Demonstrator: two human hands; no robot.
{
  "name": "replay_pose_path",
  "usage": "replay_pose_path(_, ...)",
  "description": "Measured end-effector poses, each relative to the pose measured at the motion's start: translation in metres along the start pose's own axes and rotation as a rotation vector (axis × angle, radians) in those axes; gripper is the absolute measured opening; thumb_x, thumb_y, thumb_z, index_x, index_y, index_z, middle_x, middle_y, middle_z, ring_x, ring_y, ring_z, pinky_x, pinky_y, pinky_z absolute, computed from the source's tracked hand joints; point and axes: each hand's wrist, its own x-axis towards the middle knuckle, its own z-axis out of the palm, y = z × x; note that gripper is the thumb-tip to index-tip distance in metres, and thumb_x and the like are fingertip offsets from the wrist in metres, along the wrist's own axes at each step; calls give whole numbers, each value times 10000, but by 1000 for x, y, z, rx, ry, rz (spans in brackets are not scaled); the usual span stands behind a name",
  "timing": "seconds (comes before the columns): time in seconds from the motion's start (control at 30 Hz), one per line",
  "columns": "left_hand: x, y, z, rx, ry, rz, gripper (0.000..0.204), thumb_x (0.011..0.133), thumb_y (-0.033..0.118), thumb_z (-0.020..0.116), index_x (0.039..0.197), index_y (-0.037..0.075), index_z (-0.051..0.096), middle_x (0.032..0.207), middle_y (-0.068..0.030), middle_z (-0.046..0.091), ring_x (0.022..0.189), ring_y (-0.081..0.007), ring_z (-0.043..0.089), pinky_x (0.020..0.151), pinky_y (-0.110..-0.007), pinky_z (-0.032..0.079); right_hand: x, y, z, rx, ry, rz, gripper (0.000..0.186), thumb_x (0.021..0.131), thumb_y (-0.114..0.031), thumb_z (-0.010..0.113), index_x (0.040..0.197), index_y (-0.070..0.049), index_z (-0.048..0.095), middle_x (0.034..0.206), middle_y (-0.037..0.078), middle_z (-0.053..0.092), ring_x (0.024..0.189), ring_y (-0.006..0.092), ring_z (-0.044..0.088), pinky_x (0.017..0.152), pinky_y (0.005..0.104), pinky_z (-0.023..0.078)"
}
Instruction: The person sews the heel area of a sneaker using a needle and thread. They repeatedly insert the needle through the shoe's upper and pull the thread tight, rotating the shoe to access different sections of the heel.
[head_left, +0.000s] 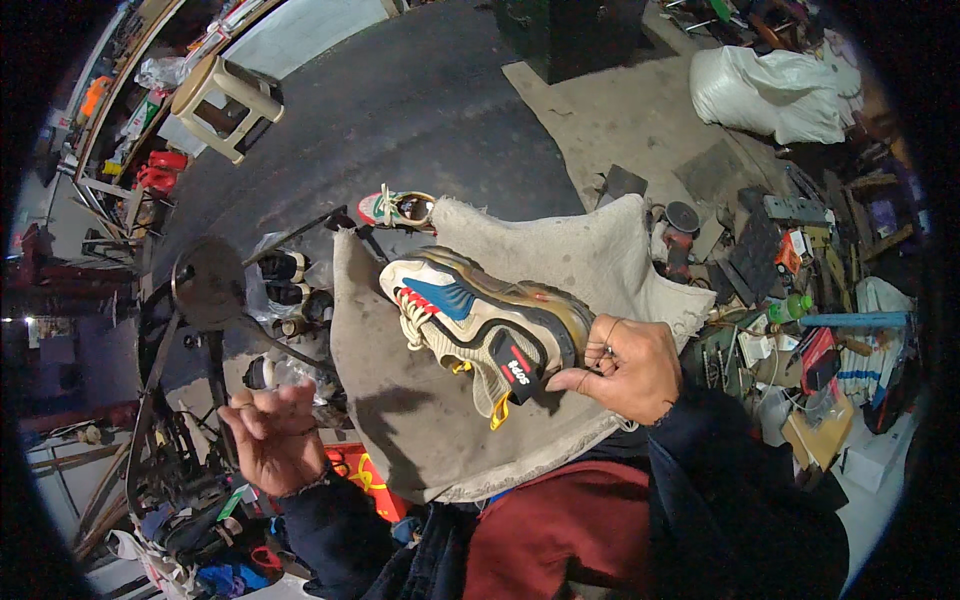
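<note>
My right hand (pixel 628 372) was closed on the heel end of a cream sneaker (pixel 480 315), thumb and bent fingers pinching its back edge. The sneaker lay tilted on its side on the beige cloth (pixel 560 245) spread over my lap, its toe pointing away and to my left, its thick sole turned to the far side. I could see a blue panel (pixel 447 297) near the toe, the red and cream laces (pixel 415 318) on the near side, a black heel patch (pixel 515 368) with a red stripe, and a yellow pull loop (pixel 499 412) hanging by the collar. My left hand (pixel 275 440) was raised well apart from the sneaker, left of the cloth, palm turned up and fingers curled; I couldn't tell whether the fingertips were pinching anything. Just past the far edge of the cloth sat a second shoe (pixel 398 208), red, white and green. To my left stood a dark metal stand with a round plate (pixel 208 283) on top, more shoes (pixel 282 268) beside it, and farther off a beige stool (pixel 225 105). A red box (pixel 368 482) showed beside my left sleeve (pixel 335 535). On my right lay a clutter of tools and scraps, a green bottle (pixel 790 308) among them, and beyond it a bulging white sack (pixel 765 95).
</note>
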Motion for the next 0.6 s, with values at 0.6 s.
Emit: replay_pose_path(0.6, 12, -50, -30, 30, 110, -408, 363, 1075, 331, 536, 773, 136, 488, 538, 55, 311, 428, -104, 228, 412, -304, 302, 15, 18, 10, 156, 41, -39, 422, 677, -166, 967, 687, -99, 550, 548, 22, 525, 437, 125, 486, 417, 308, 373)
